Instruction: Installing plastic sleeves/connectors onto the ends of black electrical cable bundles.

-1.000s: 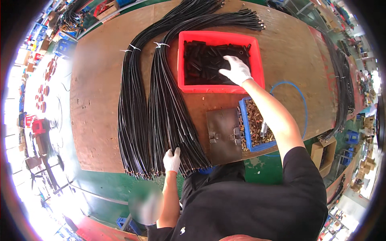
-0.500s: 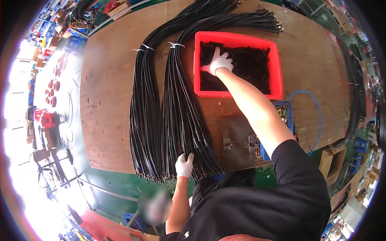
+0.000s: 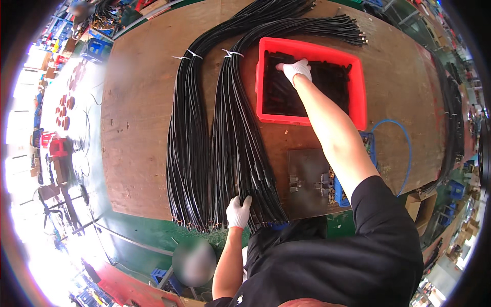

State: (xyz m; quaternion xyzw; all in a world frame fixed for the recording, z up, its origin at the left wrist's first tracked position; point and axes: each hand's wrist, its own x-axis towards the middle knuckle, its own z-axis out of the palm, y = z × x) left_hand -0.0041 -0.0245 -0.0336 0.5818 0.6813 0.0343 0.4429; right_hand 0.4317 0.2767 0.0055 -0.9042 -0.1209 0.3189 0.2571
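Observation:
Two bundles of long black cables lie on the wooden table, a left bundle (image 3: 189, 148) and a right bundle (image 3: 230, 128), each bound with a white tie near its bend. At the near end of the right bundle, my left hand (image 3: 238, 213), in a white glove, is closed around black cable with thumb and fingers together. My right hand (image 3: 296, 70), also gloved, reaches into a red bin (image 3: 361, 97) filled with short black tube-like pieces (image 3: 327, 84). Its fingers curl down among the pieces; what they grip, if anything, is hidden.
Right of the bundles, a dark metal plate (image 3: 307, 174) with small metal fittings lies near the table's front edge. Beside it a blue crate (image 3: 341, 193) of small metal parts is partly behind my right forearm. A blue hose (image 3: 409, 148) curves across the table's right side.
Inside the red bin, my right hand has gone from spread fingers to curled ones and shifted slightly. My left hand stays at the cable ends. The whole view has shifted a little.

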